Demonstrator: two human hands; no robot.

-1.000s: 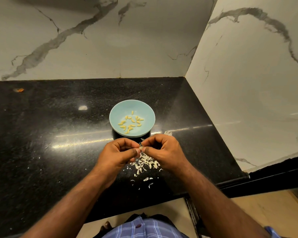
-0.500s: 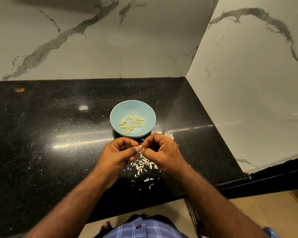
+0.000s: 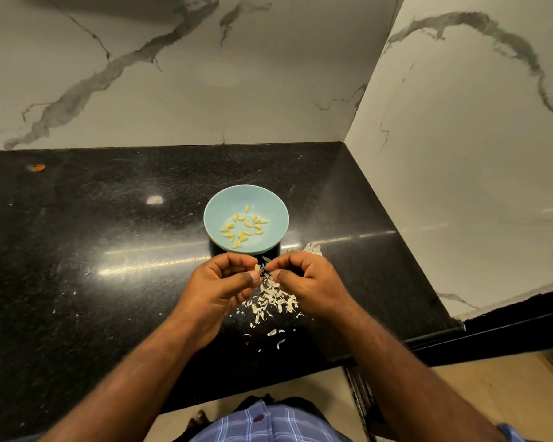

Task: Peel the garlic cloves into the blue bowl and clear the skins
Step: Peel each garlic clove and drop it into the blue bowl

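Note:
A light blue bowl [image 3: 270,204] stands on the black counter with several peeled yellow garlic cloves [image 3: 244,229] in it. Just in front of the bowl my two hands meet fingertip to fingertip. My left hand [image 3: 222,285] pinches a small pale garlic clove [image 3: 257,267] between thumb and forefinger. My right hand [image 3: 307,282] has its fingers curled at the same clove and pinches its skin. Under and between the hands lies a heap of white garlic skins [image 3: 273,299], with a few loose flakes nearer the counter's front edge.
The black granite counter [image 3: 93,250] ends at marble walls behind and on the right. A white clump of skin [image 3: 312,248] lies right of the bowl, behind my right hand. A small orange speck [image 3: 38,167] sits at the far left back.
Both hands have stayed in place at the clove, with only slight finger movement. The bowl and the skin heap have not moved.

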